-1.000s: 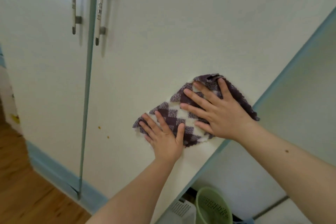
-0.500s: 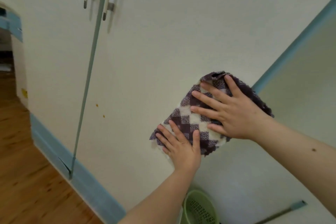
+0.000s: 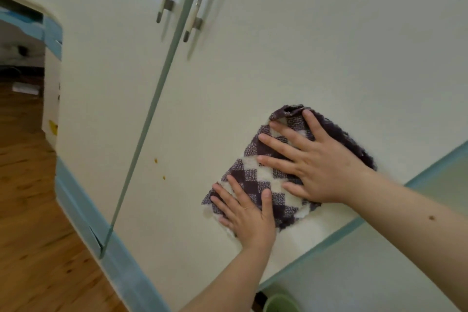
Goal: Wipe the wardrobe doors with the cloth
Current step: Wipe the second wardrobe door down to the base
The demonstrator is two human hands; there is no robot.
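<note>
Head view: the purple-and-white checked terry cloth (image 3: 255, 180) lies flat against the cream right-hand wardrobe door (image 3: 278, 58), low down, near its teal edge. The left hand (image 3: 247, 213) and right hand (image 3: 314, 159) press it with straight, spread fingers; neither closes a grip on it. Risk: held by pressure alone, it may slip free or bunch at its folded top corner. Orange specks (image 3: 155, 160) well to the left could be missed.

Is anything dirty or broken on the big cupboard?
Yes. Two small orange-brown spots mark the cream wardrobe door, left of the purple-and-white checked cloth. The blue skirting strip below the door gap looks cracked.
</note>
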